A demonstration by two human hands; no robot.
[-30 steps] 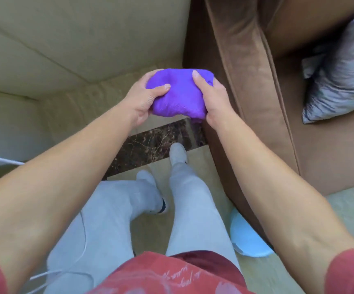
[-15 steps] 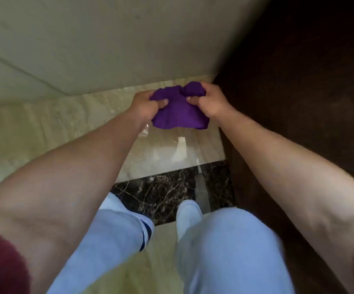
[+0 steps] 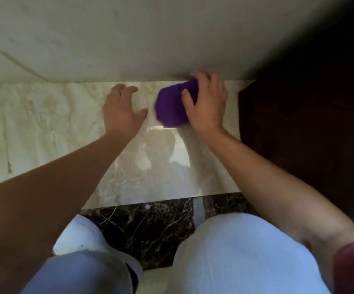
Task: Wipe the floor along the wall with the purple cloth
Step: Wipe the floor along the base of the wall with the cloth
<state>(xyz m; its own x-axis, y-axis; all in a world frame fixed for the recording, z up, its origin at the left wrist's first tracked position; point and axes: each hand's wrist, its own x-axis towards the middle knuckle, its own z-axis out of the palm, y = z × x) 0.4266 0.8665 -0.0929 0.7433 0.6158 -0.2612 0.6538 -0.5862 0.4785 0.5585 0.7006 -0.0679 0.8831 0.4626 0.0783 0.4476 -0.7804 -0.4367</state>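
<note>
The purple cloth [image 3: 170,107] lies bunched on the glossy cream marble floor [image 3: 44,124], close to the foot of the pale wall [image 3: 150,39]. My right hand [image 3: 205,102] presses down on the cloth's right side, fingers spread over it and reaching the wall's base. My left hand [image 3: 122,110] rests flat on the floor just left of the cloth, fingers apart, holding nothing. A narrow strip of bare floor separates it from the cloth.
A dark brown sofa side [image 3: 299,124] stands right of the cloth against the wall. A dark veined marble strip [image 3: 150,225] runs below the cream tile. My knees in light grey trousers [image 3: 235,251] and a white shoe [image 3: 76,238] fill the bottom.
I crouched lower. The cloth went from both hands in the air down onto the floor by the wall. My left hand let go and now rests on the tile.
</note>
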